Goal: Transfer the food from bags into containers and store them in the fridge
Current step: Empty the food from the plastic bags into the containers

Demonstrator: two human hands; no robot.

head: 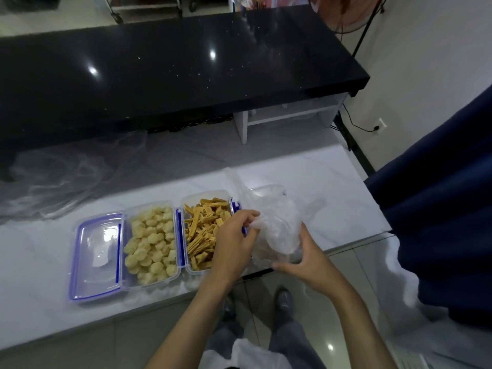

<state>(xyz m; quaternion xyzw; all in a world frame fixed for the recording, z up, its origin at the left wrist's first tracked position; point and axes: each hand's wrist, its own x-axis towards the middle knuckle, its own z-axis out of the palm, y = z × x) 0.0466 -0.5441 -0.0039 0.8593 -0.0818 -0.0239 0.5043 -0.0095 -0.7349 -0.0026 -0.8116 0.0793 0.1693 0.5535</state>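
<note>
- Head view looks down on a white marble-patterned worktop (306,169) where three clear plastic boxes stand in a row near the front edge.
- A translucent crinkled plastic bag (277,222) sits at the right end of the row, over a third clear container (266,189) of which only the far rim shows; what the bag holds cannot be made out.
- The left hand (234,241) pinches the bag's left edge between thumb and fingertips, reaching across the near corner of the middle box.
- The right hand (306,259) curls round the bag's lower right side, thumb up against the plastic, gripping it.
- The middle clear rectangular container with blue clips (186,209) is filled with thin golden-yellow strip-shaped snacks (203,230).
- Just left of it, touching side by side, a matching clear container (127,214) is filled with pale round puffed crackers (151,246).
- A clear lid with a blue rim (94,257) lies flat against that box's left side.
- Loose, emptied clear plastic bags (61,179) lie crumpled at the worktop's far left.
- A glossy black counter (173,62) runs behind, and a dark blue curtain (439,209) hangs at the right.
</note>
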